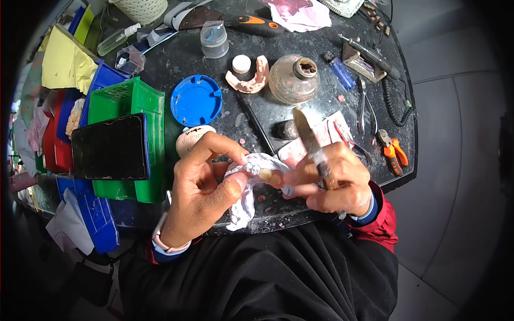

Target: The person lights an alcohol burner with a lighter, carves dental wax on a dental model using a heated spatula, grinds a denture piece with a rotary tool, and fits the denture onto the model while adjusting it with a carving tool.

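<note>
My left hand [199, 184] pinches a white horseshoe-shaped dental cast [243, 209] between thumb and fingers, just above the table's front edge. Some yellowish teeth [266, 174] show on the cast's upper side. My right hand [342, 179] grips a knife [307, 134] with a broad, stained blade that points up and away from me. Fingertips of that hand also reach the right end of the cast. Behind my left hand sits a pale rounded piece [194, 138], partly covered by the fingers. A dark round lump [287, 129] lies beyond the cast.
A phone [111, 147] rests on a green bin [155, 115] at left. Further back are a blue lid [196, 100], a pink dental cast [258, 80] and a glass jar [292, 85]. Orange-handled pliers [393, 153], a lighter [341, 73] and a corded handpiece [375, 56] lie right.
</note>
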Motion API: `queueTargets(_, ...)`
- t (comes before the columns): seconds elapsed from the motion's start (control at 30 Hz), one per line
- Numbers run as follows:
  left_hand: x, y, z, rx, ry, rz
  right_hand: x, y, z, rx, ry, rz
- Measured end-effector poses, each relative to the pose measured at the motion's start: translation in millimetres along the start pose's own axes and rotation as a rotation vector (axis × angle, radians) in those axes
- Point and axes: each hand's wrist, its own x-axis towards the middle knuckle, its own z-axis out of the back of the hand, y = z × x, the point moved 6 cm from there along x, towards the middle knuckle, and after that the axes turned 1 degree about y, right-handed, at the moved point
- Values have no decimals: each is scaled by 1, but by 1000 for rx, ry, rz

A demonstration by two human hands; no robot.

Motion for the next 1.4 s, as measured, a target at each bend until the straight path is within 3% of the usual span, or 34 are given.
queueTargets(0.17,0,-1,-1,6,13,15,6,10,-6,-104,130,94)
queueTargets(0.27,0,-4,-2,24,12,2,6,12,-8,-68,196,48)
queueTargets(0.7,0,-10,-1,90,55,-70,5,8,-11,-22,165,73)
queueTargets(1.4,1,-5,0,133,28,-13,0,0,-9,1,146,38)
